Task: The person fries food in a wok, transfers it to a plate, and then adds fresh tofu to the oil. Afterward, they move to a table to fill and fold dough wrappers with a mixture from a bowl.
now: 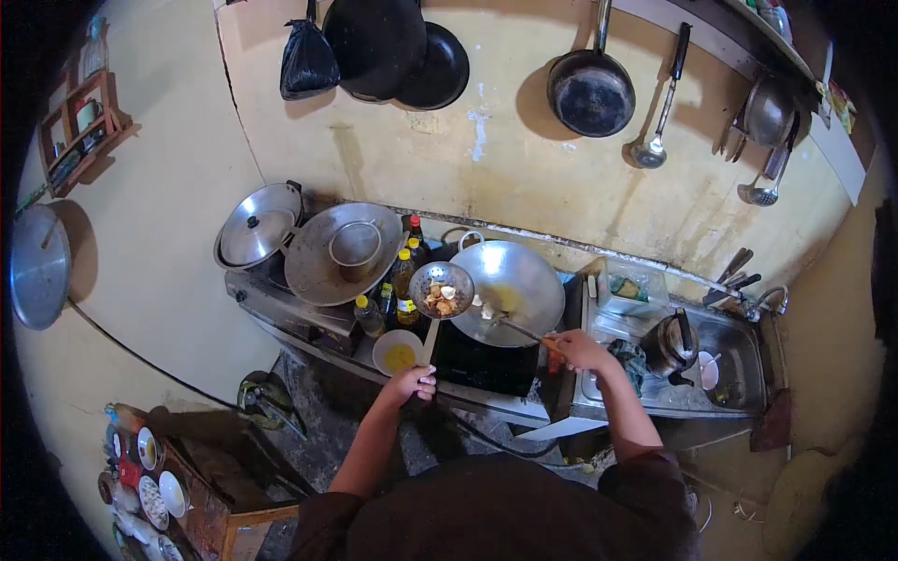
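My left hand point(410, 383) is closed around the handle of a perforated skimmer point(441, 276). Pieces of browned and white food point(441, 297) lie in the skimmer's bowl, held at the left rim of a large metal wok point(524, 271). Some yellowish liquid and a few pale bits show inside the wok. My right hand point(575, 350) grips the wooden handle of a spatula point(528, 332), whose metal end reaches into the wok near its front edge. Below the skimmer, close to my left hand, stands a white bowl point(385, 348) with something yellow in it.
Several bottles point(403, 280) stand left of the wok. Further left, a second wok point(318, 276) holds a strainer point(355, 245), beside a lidded pot point(257, 229). A kettle point(670, 344) stands by the sink point(739, 374) at right. Bowls point(174, 493) crowd a low table at lower left.
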Tool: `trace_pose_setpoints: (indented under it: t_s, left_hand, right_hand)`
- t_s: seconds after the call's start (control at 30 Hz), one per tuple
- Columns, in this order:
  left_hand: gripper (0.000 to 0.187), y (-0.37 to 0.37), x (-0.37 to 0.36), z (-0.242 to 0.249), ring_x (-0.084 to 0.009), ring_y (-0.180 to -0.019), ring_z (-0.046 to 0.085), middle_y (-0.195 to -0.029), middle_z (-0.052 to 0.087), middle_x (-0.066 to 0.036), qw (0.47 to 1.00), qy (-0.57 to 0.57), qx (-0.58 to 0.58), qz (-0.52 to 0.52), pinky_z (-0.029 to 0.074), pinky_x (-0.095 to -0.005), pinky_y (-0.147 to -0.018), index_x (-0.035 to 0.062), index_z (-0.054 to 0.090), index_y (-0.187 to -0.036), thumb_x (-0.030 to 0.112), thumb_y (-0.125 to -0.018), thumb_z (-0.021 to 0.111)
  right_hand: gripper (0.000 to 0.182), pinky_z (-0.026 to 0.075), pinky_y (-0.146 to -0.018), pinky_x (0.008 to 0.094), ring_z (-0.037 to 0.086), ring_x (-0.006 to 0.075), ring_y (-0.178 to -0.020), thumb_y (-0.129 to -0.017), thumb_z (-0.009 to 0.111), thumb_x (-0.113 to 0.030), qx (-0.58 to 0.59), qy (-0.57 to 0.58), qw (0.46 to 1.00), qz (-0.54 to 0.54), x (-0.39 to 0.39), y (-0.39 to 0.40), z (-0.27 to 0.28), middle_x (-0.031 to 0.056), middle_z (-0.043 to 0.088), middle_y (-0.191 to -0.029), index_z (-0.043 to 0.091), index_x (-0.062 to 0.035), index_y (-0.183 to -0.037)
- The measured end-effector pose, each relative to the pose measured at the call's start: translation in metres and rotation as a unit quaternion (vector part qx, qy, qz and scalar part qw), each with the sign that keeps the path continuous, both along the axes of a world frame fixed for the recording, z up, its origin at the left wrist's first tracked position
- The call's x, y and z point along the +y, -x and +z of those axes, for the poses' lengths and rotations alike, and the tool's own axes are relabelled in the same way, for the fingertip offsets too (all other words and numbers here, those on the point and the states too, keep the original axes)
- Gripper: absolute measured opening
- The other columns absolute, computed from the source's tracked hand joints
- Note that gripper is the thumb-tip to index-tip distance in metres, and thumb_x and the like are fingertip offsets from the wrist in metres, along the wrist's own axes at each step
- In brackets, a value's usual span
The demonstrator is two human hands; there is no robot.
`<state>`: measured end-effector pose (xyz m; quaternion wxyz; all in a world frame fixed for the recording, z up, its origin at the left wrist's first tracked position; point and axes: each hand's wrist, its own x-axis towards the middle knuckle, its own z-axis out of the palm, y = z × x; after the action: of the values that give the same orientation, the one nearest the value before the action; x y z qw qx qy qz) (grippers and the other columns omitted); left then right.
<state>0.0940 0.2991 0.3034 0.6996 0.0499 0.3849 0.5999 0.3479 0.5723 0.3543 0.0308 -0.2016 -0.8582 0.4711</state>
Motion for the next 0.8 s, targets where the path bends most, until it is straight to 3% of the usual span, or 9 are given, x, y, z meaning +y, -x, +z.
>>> trace_pose_setpoints:
  t_s: [0.07, 0.1, 0.2, 0.23, 0.33, 0.43, 0.53, 0.57, 0.8]
  left_hand:
    - [0.008, 0.0, 0.001, -0.008, -0.006, -0.049, 0.029, -0.063, 0.034, 0.004, 1.0, 0.0, -0.001, -0.004, 0.024, -0.0206, -0.043, 0.0114, 0.042, -0.083, 0.015, -0.085, 0.049]
    - [0.007, 0.001, 0.003, -0.012, -0.0059, -0.05, 0.029, -0.065, 0.034, 0.004, 1.0, 0.001, -0.003, -0.005, 0.025, -0.02, -0.044, 0.01, 0.045, -0.088, 0.015, -0.085, 0.05]
    - [0.006, 0.0, 0.008, -0.02, -0.0061, -0.051, 0.03, -0.065, 0.034, 0.004, 0.999, -0.021, -0.023, -0.02, 0.025, -0.0199, -0.044, 0.0094, 0.045, -0.087, 0.013, -0.086, 0.049]
    - [0.006, -0.002, 0.01, -0.021, -0.0061, -0.051, 0.03, -0.065, 0.034, 0.004, 0.999, -0.022, -0.022, -0.022, 0.025, -0.0199, -0.044, 0.0094, 0.045, -0.087, 0.013, -0.086, 0.049]
    - [0.005, -0.008, 0.017, -0.021, -0.0063, -0.052, 0.03, -0.065, 0.035, 0.004, 0.999, -0.022, -0.014, -0.023, 0.026, -0.0198, -0.044, 0.009, 0.045, -0.087, 0.013, -0.086, 0.048]
    - [0.005, -0.016, 0.023, -0.011, -0.0061, -0.052, 0.03, -0.065, 0.035, 0.004, 0.999, -0.009, -0.048, -0.017, 0.026, -0.0193, -0.044, 0.0087, 0.045, -0.087, 0.014, -0.087, 0.047]
    - [0.006, -0.024, 0.025, -0.001, -0.0056, -0.051, 0.03, -0.064, 0.034, 0.004, 0.999, 0.008, -0.038, 0.006, 0.026, -0.0187, -0.043, 0.0082, 0.045, -0.087, 0.014, -0.088, 0.046]
    - [0.006, -0.024, 0.026, -0.001, -0.0054, -0.051, 0.029, -0.064, 0.034, 0.004, 0.999, 0.007, -0.05, 0.002, 0.026, -0.0186, -0.043, 0.008, 0.045, -0.088, 0.014, -0.088, 0.046]
    - [0.007, -0.026, 0.021, 0.002, -0.0051, -0.05, 0.029, -0.064, 0.033, 0.004, 0.999, 0.016, -0.035, -0.005, 0.025, -0.0184, -0.043, 0.0085, 0.042, -0.091, 0.013, -0.087, 0.046]
  right_hand:
    - [0.033, 0.045, -0.043, 0.0301, 0.052, 0.0165, -0.041, -0.086, 0.043, -0.024, -0.127, 0.01, 0.986, -0.109, -0.013, -0.003, 0.05, 0.0081, 0.052, -0.052, 0.059, -0.006, -0.109]
    - [0.035, 0.04, -0.039, 0.0254, 0.051, 0.0112, -0.046, -0.085, 0.043, -0.023, -0.138, -0.035, 0.986, -0.089, -0.007, -0.007, 0.056, 0.0053, 0.055, -0.058, 0.057, -0.0048, -0.112]
    - [0.035, 0.043, -0.043, 0.0285, 0.053, 0.0131, -0.047, -0.085, 0.045, -0.023, -0.096, -0.09, 0.989, -0.069, 0.003, -0.015, 0.07, 0.0084, 0.058, -0.062, 0.056, -0.0033, -0.111]
    - [0.034, 0.047, -0.063, 0.0389, 0.061, 0.0336, -0.068, -0.086, 0.042, -0.024, -0.049, -0.183, 0.981, -0.042, 0.001, -0.017, 0.078, 0.0201, 0.061, -0.071, 0.057, -0.0029, -0.109]
    - [0.033, 0.046, -0.071, 0.0414, 0.058, 0.0395, -0.078, -0.087, 0.041, -0.022, -0.083, -0.19, 0.976, -0.073, -0.025, -0.013, 0.122, 0.0214, 0.061, -0.079, 0.056, -0.0031, -0.108]
    - [0.03, 0.048, -0.058, 0.0376, 0.061, 0.0327, -0.062, -0.086, 0.044, -0.02, -0.01, -0.241, 0.968, -0.066, -0.035, -0.005, 0.114, 0.0215, 0.061, -0.077, 0.059, -0.0085, -0.108]
    - [0.029, 0.047, -0.068, 0.0458, 0.058, 0.0397, -0.074, -0.086, 0.042, -0.019, -0.075, -0.294, 0.948, -0.091, -0.057, 0.008, 0.104, 0.0232, 0.06, -0.079, 0.058, -0.0076, -0.108]
    - [0.029, 0.048, -0.065, 0.0478, 0.059, 0.0394, -0.07, -0.086, 0.042, -0.018, -0.065, -0.328, 0.939, -0.086, -0.062, 0.008, 0.098, 0.0234, 0.059, -0.076, 0.058, -0.0087, -0.109]
    - [0.033, 0.048, -0.06, 0.0472, 0.059, 0.0387, -0.064, -0.086, 0.039, -0.016, -0.061, -0.364, 0.919, -0.138, -0.056, 0.005, 0.08, 0.023, 0.059, -0.071, 0.054, -0.0089, -0.114]
